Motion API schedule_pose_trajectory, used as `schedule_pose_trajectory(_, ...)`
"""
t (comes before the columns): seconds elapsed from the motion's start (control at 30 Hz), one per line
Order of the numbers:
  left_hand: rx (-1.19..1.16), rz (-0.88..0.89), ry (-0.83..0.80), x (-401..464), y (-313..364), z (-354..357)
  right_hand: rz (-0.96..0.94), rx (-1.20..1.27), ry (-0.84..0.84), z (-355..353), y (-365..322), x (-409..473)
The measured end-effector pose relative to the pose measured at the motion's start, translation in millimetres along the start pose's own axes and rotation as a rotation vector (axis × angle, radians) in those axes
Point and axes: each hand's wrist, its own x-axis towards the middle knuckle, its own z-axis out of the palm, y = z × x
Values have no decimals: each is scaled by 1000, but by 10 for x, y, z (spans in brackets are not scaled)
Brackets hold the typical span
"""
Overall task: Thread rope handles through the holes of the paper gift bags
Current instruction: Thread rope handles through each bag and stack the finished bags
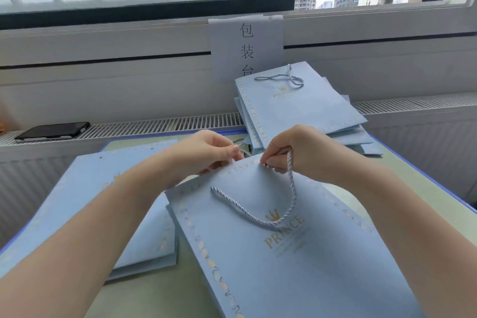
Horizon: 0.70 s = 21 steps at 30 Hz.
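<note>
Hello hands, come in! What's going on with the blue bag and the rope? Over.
Left hand pinching bag top edge. Right hand gripping rope handle. Nothing in the way.

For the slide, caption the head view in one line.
Both hands, left and right, thread a rope handle at the top edge of a blue gift bag.

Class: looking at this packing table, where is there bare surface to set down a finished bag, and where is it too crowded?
Bare green table shows between the left stack of bags and the bag being threaded, and right of that bag toward the blue edge. The far middle is crowded: both hands meet before the finished pile.
</note>
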Motion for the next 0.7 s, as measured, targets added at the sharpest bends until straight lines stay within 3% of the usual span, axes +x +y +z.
schedule_pose_trajectory(0.1, -245, -81, -281, 120, 8, -162, 33, 116, 6, -29, 29, -15)
schedule_pose_trajectory(0.17, -272, -82, -355, 199, -22, -150, 49, 180, 30, -48, 43, -20)
schedule_pose_trajectory(0.4, -186, -9, -390, 440, -2, 8, 89, 127, 52, -107, 90, -21)
schedule_pose_trajectory(0.57, -236, 5, -529, 398, -101, 35, 100, 140, 36, -119, 88, -7)
schedule_pose_trajectory(0.7, -280, 35, -472, 395, -69, 63, 75, 176, 70, -118, 111, 14)
